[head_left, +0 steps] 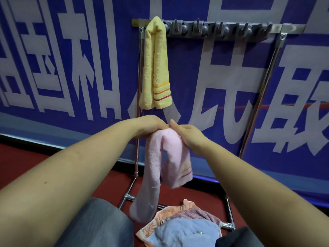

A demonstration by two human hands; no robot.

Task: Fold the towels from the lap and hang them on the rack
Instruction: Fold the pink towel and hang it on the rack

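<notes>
Head view — pink towel [170,157] between both hands

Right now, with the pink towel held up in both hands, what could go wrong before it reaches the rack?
1. The pink towel hangs unevenly: one end droops far lower, so the fold may slip apart when lifted.
2. The left hand and right hand grip only its top, so a loosened pinch could drop it.
3. The yellow towel fills the rack's left end; brushing it might pull it off.
</notes>
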